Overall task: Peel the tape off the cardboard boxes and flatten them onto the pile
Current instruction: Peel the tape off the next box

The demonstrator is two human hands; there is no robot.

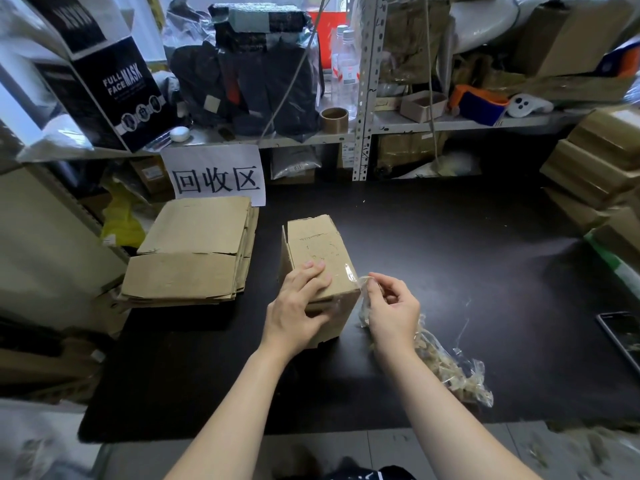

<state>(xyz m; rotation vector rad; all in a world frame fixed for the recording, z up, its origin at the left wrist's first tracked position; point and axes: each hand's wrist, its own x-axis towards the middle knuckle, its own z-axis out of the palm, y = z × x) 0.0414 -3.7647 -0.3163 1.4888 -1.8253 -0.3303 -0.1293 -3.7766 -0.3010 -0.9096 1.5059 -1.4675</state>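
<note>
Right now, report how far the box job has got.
Done: flattened boxes lie piled at left, a wad of peeled tape at right. In hand: the left hand steadies a box while the right hand pinches a tape strip at its corner. Left: flattening that box.

brown box [318, 258], black table [450, 271]
</note>
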